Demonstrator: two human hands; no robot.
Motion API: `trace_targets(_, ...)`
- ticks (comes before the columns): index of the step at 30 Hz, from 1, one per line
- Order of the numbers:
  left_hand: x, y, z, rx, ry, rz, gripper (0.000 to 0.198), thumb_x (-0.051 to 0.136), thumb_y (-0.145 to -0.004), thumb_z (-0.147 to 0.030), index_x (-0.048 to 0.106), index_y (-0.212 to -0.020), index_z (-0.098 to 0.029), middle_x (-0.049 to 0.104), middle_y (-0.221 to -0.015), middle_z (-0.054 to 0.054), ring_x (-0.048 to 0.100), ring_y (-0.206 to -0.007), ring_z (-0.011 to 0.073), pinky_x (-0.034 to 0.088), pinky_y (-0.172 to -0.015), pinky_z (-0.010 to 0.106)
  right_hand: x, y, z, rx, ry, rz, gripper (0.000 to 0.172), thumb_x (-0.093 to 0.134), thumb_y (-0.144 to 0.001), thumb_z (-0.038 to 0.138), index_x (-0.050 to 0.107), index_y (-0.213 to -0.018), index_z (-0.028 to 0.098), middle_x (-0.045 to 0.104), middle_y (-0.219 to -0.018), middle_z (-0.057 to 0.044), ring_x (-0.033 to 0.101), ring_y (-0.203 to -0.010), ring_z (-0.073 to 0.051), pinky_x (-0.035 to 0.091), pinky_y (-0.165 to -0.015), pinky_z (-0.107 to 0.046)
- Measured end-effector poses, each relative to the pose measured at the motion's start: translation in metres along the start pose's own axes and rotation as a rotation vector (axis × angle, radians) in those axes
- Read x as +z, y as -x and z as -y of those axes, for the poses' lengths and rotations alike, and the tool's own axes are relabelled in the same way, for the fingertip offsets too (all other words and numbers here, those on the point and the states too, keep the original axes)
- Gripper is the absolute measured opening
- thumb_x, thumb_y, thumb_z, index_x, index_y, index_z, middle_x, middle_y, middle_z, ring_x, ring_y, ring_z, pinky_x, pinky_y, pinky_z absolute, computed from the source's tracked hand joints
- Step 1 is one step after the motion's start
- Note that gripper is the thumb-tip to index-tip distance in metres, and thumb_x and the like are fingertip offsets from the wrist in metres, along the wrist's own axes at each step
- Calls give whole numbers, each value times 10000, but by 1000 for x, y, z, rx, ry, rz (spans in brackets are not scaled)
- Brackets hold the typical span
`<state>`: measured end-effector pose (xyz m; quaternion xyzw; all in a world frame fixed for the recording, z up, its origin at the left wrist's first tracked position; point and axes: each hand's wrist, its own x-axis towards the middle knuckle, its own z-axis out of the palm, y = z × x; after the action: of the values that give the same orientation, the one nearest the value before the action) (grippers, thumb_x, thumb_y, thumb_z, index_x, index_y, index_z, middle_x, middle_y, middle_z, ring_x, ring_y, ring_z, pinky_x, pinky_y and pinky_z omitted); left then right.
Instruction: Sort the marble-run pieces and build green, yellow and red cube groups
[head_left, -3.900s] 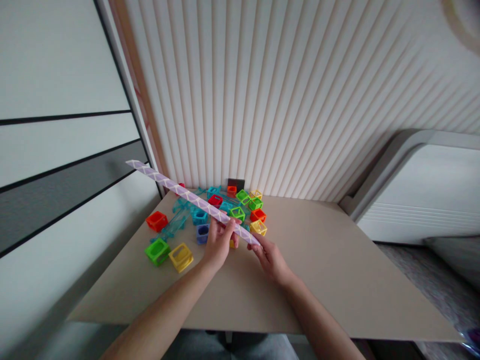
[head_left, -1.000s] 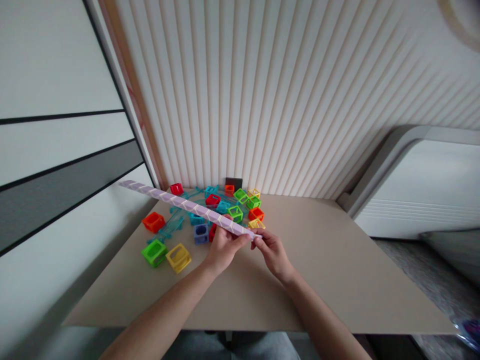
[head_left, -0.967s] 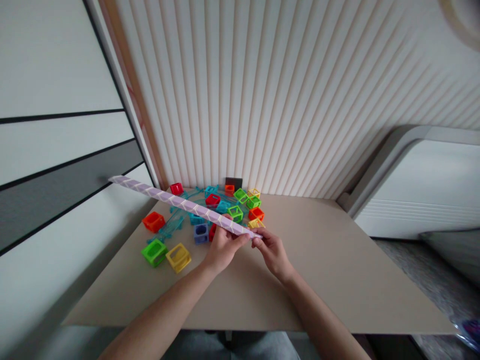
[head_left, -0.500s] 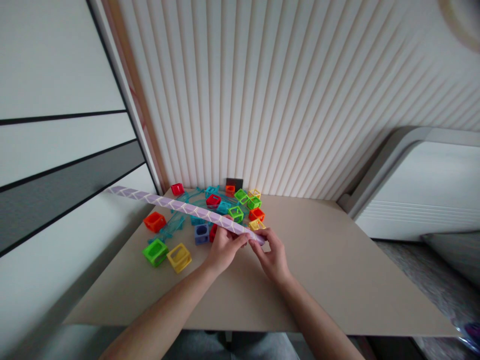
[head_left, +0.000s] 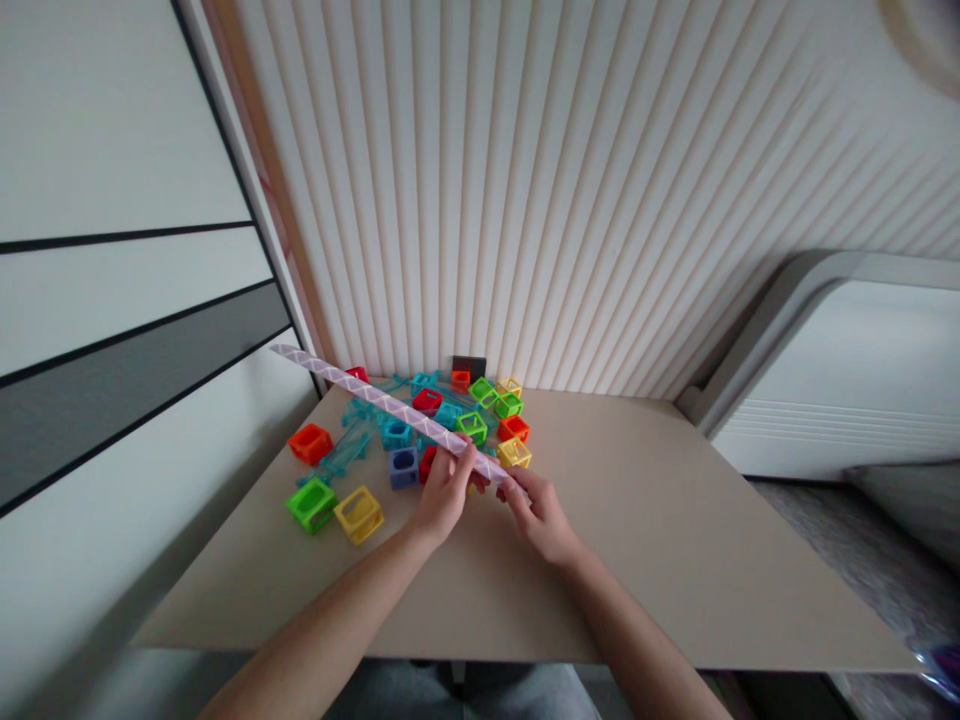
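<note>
A long, thin lilac rod (head_left: 390,404) with a pale zigzag line pattern, perhaps rolled paper, slants over the table from upper left to lower right. Its near end lies in my right hand (head_left: 544,518), thumb and fingers pinched around it. Slightly farther along, my left hand (head_left: 444,498) grips the same rod, thumb on top. Beneath and behind it are hollow plastic cubes, among them a blue one (head_left: 403,467) and a green one (head_left: 472,428). A red cube (head_left: 427,464) is partly hidden by my left hand.
At the table's left stand a green cube (head_left: 312,505), a yellow cube (head_left: 359,515) and an orange cube (head_left: 310,444). Teal track-like pieces (head_left: 341,455) spread among them. A dark box (head_left: 469,366) sits against the ribbed wall (head_left: 480,200). The beige tabletop (head_left: 675,540) extends right.
The rod's far end has swung right and a little up, so it looks shorter and steeper. My left thumb has moved up onto the rod. The cubes have stayed put.
</note>
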<state>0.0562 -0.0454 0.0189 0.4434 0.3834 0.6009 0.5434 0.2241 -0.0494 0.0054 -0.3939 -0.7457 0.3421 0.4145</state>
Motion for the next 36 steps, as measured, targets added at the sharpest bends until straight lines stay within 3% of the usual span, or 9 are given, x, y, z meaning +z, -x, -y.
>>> trace_targets(3, -1, 0, -3, 18, -64, -20, 450, 651, -838, -617, 497, -1005, -228, 674, -751, -16, 634, -598, 163, 491, -571, 285, 0, -1, 0, -32, 14, -5, 472, 372, -1051, 500, 674, -891, 175, 652, -817, -53, 590, -757, -183, 454, -707, -284)
trace_targets(7, -1, 1, -3, 38, -99, -25, 436, 685, -820, -589, 509, -984, -226, 637, -684, -37, 602, -563, 150, 456, -528, 260, -1, 1, 2, -65, 20, -5, 410, 414, -1040, 486, 680, -1089, 179, 696, -945, -80, 621, -818, -199, 482, -747, -301)
trace_targets(11, 0, 0, 2, 63, -119, -53, 407, 705, -821, -546, 538, -986, -214, 707, -831, 26, 671, -723, 186, 513, -641, 285, 0, 2, 2, -69, 92, 15, 369, 556, -983, 448, 648, -1222, 181, 726, -1010, -90, 637, -819, -203, 500, -734, -297)
trace_targets(15, -2, -2, 1, 171, -135, -130, 448, 740, -797, -549, 605, -1063, -215, 701, -1033, 71, 666, -950, 227, 521, -804, 313, 1, 1, 2, -75, 115, -3, 315, 514, -1007, 407, 690, -1151, 189, 736, -893, -69, 637, -733, -194, 497, -685, -290)
trace_targets(18, -6, -4, -3, 164, -84, -199, 538, 701, -812, -617, 594, -1179, -239, 690, -1063, 71, 621, -742, 190, 490, -654, 299, 0, 0, 1, -36, 84, -64, 325, 515, -1004, 434, 724, -1044, 189, 724, -819, -54, 636, -717, -197, 492, -674, -292)
trace_targets(23, -13, -10, -3, 205, 73, -292, 575, 587, -874, -667, 555, -1297, -279, 670, -1081, 64, 529, -614, 145, 417, -547, 279, -4, -3, -2, 113, -232, -181, 354, 652, -910, 519, 712, -1001, 182, 710, -749, -28, 640, -689, -181, 511, -668, -292)
trace_targets(26, -15, -12, -3, 268, 143, -325, 538, 571, -891, -648, 549, -1321, -325, 669, -1137, 50, 520, -601, 122, 432, -546, 266, -9, -9, -3, 188, -510, -335, 345, 728, -849, 522, 671, -914, 188, 658, -636, 13, 589, -571, -135, 486, -577, -249)
trace_targets(32, -12, -11, -7, 170, 207, -181, 470, 614, -902, -562, 630, -1245, -241, 681, -894, 29, 559, -647, 125, 467, -601, 254, -34, -21, -7, 188, -941, -821, 409, 866, -691, 496, 593, -786, 206, 450, -528, 118, 392, -430, -44, 327, -420, -159)
trace_targets(36, -8, -5, -5, 37, 158, 8, 451, 682, -870, -521, 688, -1137, -157, 623, -647, -2, 571, -608, 140, 451, -589, 258, -42, -21, -3, 170, -1057, -841, 420, 856, -695, 510, 650, -912, 215, 450, -572, 116, 401, -455, -47, 351, -446, -172)
